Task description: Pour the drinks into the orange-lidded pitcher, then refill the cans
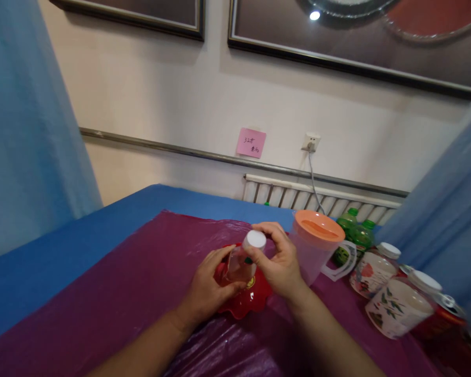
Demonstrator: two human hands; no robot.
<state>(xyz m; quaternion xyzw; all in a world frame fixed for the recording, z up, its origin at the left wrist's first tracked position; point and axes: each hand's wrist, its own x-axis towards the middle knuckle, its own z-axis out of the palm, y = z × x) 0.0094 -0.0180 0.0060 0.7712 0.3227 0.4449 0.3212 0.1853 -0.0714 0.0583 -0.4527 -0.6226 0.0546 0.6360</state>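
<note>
A small clear bottle (238, 267) with a white cap (256, 239) is tilted slightly to the right over a red scalloped plate (241, 309). My left hand (209, 285) wraps the bottle's body from the left, fingers behind and thumb in front. From the right, my right hand (282, 264) grips its top, with fingertips and thumb at the cap's edge. A small dark green spot shows beside my right thumb. Whether the bottle's base touches the plate I cannot tell, since my hands partly cover it.
Right of my hands stands a clear pitcher (306, 256) with an orange lid. Beyond it are green bottles (361, 234), two white-capped jars (400, 309) and red cans (449, 309). Purple plastic sheeting (149, 293) covers the blue table (118, 214). Blue curtains (27, 131) hang at both sides.
</note>
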